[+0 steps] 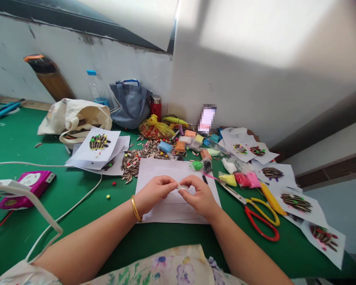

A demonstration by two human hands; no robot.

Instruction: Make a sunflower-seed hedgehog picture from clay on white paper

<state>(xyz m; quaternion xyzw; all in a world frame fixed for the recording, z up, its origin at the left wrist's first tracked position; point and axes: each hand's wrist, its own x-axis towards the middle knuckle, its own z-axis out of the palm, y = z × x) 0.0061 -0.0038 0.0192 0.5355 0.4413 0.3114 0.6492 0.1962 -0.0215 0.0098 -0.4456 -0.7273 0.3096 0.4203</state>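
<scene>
Between the fingertips of both hands is a small piece of white modelling clay (182,187). My left hand (159,189), with a gold bangle at the wrist, pinches its left end. My right hand (199,194) pinches the other end with thumb and forefinger, partly covering it. Both hands are over a stack of white paper (178,217). Faint lines show on the top sheet, partly hidden by the fingers. Just beyond the paper lies a heap of striped sunflower seeds (142,154) mixed with small coloured balls.
Clay packets (180,147) lie behind the paper. To the right are scissors (259,213), a yellow cutter (273,199) and sheets with seed pictures (296,202). More sheets (106,136), a white cable (86,202) and a purple power strip (26,190) are left. Bags (130,103) stand behind.
</scene>
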